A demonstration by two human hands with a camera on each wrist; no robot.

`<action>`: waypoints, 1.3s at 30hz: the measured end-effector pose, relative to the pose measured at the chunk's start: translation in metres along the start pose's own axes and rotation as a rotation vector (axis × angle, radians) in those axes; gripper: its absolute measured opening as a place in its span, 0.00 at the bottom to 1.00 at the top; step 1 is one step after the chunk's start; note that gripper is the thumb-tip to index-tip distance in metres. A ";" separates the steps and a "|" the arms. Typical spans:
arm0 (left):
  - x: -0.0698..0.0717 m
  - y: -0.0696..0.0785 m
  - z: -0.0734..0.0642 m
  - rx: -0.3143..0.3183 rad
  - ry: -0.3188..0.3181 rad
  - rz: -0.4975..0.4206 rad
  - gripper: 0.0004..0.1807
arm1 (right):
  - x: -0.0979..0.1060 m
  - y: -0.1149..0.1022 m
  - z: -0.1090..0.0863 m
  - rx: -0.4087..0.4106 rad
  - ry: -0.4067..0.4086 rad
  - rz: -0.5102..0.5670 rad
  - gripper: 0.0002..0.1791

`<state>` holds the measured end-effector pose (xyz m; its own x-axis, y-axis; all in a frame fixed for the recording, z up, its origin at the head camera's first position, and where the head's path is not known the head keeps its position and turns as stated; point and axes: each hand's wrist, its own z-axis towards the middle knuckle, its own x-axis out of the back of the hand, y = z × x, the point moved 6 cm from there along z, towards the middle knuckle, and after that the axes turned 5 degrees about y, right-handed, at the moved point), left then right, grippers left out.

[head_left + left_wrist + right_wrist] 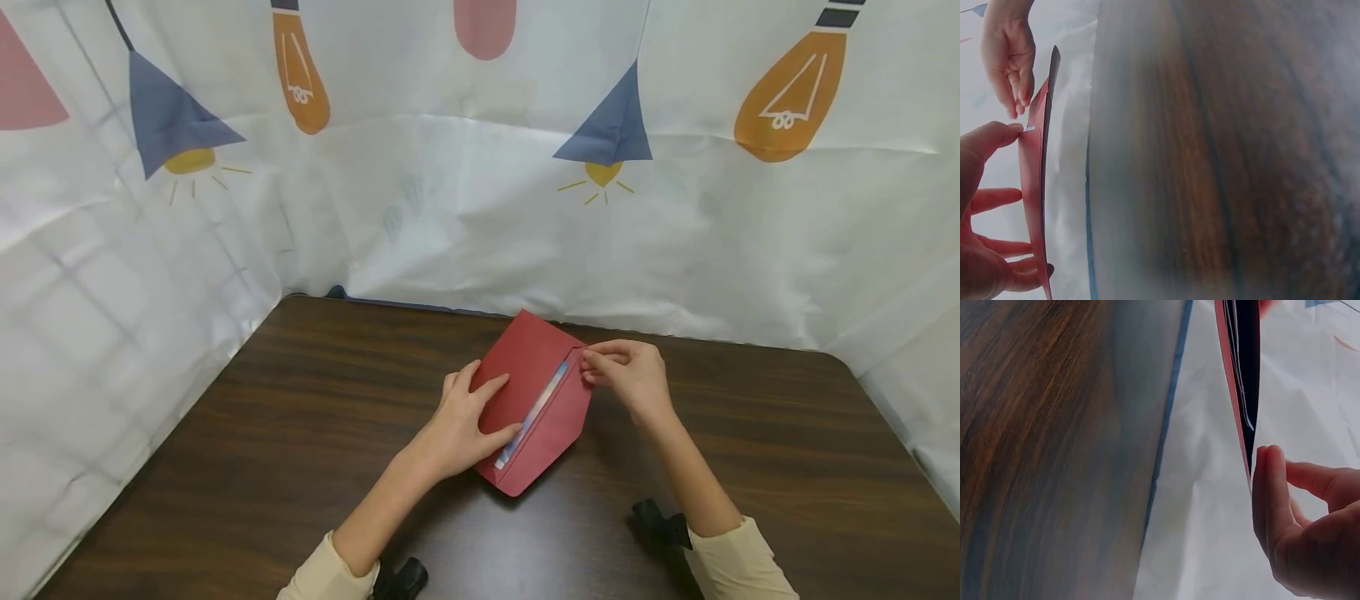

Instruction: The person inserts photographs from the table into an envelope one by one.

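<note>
A red envelope (517,358) is held above the dark table with its flap (551,433) folded out. Inside its mouth shows the edge of a blue-and-white paper slip (534,412). My left hand (453,425) holds the envelope from the left, thumb by the slip and fingers spread over the red face. In the left wrist view, one fingertip (1050,270) shows past the envelope's far edge. My right hand (633,375) pinches at the upper right corner, where flap and body meet. In the right wrist view its fingertips (1270,453) are right at the envelope's edge.
The dark wood-grain table (225,450) ends at a white curtain (420,208) printed with lamps and bulbs, behind and at the sides. A black wrist mount (660,523) sits by the right sleeve, another (401,579) by the left sleeve.
</note>
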<state>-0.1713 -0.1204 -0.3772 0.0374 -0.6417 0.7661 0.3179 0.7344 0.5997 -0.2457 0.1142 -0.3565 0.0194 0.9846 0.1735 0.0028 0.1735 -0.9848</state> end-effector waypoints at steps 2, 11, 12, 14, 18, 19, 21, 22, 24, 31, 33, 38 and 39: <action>-0.002 -0.001 0.001 -0.003 -0.009 0.006 0.37 | 0.001 0.001 0.001 0.008 0.000 -0.010 0.17; -0.018 -0.003 0.008 0.032 -0.098 0.022 0.37 | 0.010 0.011 0.006 0.007 0.028 -0.080 0.17; -0.019 -0.004 0.008 0.034 -0.105 0.027 0.37 | 0.010 0.012 0.006 0.007 0.029 -0.090 0.17; -0.021 -0.004 0.010 0.039 -0.117 0.039 0.37 | 0.011 0.014 0.005 0.009 0.029 -0.113 0.16; -0.024 -0.006 0.013 0.037 -0.137 0.080 0.38 | 0.013 0.017 0.005 0.000 0.028 -0.159 0.16; -0.025 -0.007 0.014 0.039 -0.144 0.089 0.38 | 0.013 0.018 0.004 -0.003 0.027 -0.166 0.16; -0.027 -0.008 0.015 0.042 -0.156 0.102 0.38 | 0.013 0.020 0.004 -0.006 0.026 -0.181 0.16; -0.028 -0.008 0.015 0.044 -0.161 0.110 0.38 | 0.014 0.021 0.004 -0.005 0.025 -0.189 0.16; -0.030 -0.010 0.016 0.052 -0.172 0.121 0.37 | 0.014 0.023 0.003 -0.001 0.024 -0.202 0.16; -0.035 -0.012 0.016 0.066 -0.201 0.205 0.38 | 0.019 0.027 -0.001 0.041 0.013 -0.306 0.16; -0.037 -0.012 0.015 0.054 -0.201 0.240 0.40 | 0.021 0.027 -0.002 0.057 0.011 -0.324 0.16; -0.035 -0.010 0.011 0.032 -0.194 0.297 0.43 | 0.024 0.027 -0.004 0.093 0.013 -0.368 0.17; -0.033 -0.009 0.011 0.029 -0.189 0.298 0.44 | 0.025 0.027 -0.005 0.102 0.013 -0.386 0.17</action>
<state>-0.1853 -0.1031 -0.4056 -0.0529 -0.3479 0.9360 0.2922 0.8909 0.3476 -0.2402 0.1431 -0.3785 0.0489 0.8467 0.5298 -0.0872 0.5321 -0.8422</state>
